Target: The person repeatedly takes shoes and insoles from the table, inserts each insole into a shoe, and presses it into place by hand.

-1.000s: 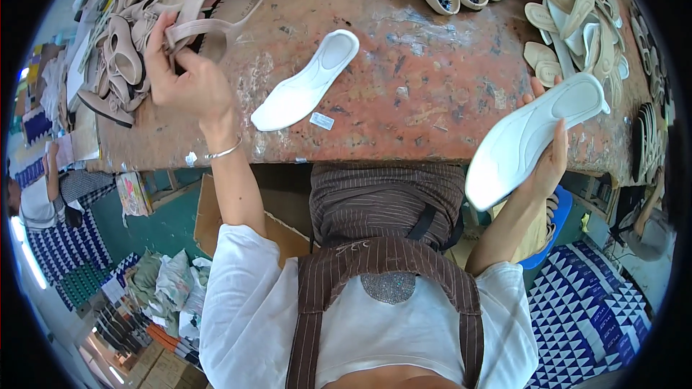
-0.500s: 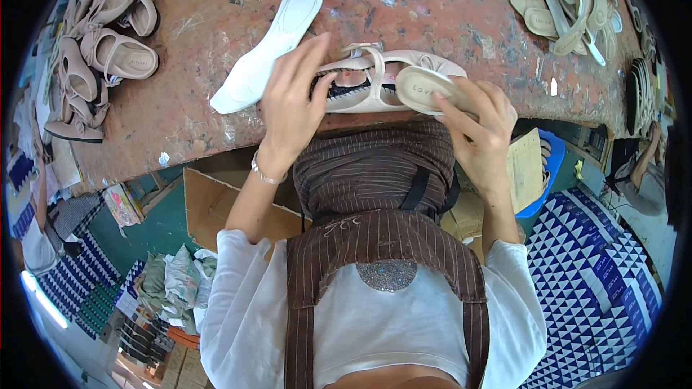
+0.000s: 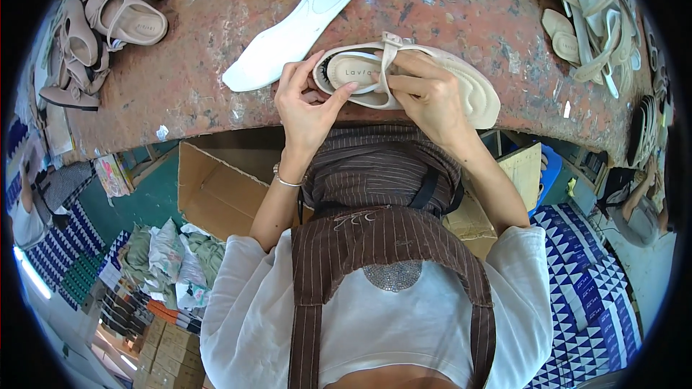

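Observation:
A beige strapped shoe (image 3: 371, 99) lies sideways near the table's front edge, its heel to the left. The heel end of a beige insole (image 3: 346, 72) sits inside the shoe's heel, behind the strap. Its padded, ridged front (image 3: 479, 97) sticks out over the toe end on the right. My left hand (image 3: 308, 97) is closed round the shoe's heel, thumb at the inner rim. My right hand (image 3: 432, 94) is closed on the insole at the strap, some fingertips hidden there. Just beyond the shoe rests a white sole-shaped piece (image 3: 292, 29), slanting away to the right.
Several finished beige shoes (image 3: 130, 20) are grouped at the table's left. A pile of beige insoles (image 3: 587, 18) lies at the right. Below the edge stand an open cardboard box (image 3: 216, 191) and a blue bin (image 3: 551, 173). Another person (image 3: 638, 209) is at far right.
The insole, earlier held over the shoe in my right hand, now has its heel end inside the shoe. My left hand has closed on the shoe's heel. The whole view has shifted slightly.

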`<state>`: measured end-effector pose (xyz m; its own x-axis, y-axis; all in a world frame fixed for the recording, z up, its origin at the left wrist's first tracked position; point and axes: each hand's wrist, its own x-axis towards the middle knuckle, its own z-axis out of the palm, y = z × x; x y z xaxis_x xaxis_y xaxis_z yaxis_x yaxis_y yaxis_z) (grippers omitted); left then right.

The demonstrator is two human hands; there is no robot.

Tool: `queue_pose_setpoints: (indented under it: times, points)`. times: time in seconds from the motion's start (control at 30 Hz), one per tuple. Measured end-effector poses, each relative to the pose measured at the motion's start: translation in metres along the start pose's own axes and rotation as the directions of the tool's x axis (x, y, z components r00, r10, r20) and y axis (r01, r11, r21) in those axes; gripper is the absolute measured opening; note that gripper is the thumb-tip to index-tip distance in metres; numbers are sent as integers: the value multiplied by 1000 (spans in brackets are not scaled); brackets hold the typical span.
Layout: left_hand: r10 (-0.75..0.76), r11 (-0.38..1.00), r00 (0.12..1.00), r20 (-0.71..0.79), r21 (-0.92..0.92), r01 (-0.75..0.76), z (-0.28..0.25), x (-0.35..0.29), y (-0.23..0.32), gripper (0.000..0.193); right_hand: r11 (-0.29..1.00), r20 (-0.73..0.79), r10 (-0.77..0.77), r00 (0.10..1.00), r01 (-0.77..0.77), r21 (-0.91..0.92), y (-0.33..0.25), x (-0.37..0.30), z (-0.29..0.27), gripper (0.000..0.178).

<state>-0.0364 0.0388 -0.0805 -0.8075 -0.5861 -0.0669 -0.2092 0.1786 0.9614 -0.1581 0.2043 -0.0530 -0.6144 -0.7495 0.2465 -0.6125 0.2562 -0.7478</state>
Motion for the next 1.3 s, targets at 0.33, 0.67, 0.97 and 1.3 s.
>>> queue_pose_setpoints:
  times: [0.33,0.67,0.97,1.3]
  points:
    - [41,997,995,-86,65,-35,5,11,-11,40,998,83,-37,996,42,-56,3,0,22,20]
    - [-243,969,965,-100,-79,235,5,20,-7,11,979,485,-151,861,199,-49,3,7,12,52]
    - [-13,957,995,-98,286,41,5,23,8,4,862,311,2,950,156,-482,-22,-15,-10,40]
    - [134,755,938,318,581,-305,54,-44,58,25,914,-409,389,826,-403,55,33,35,-67,40]
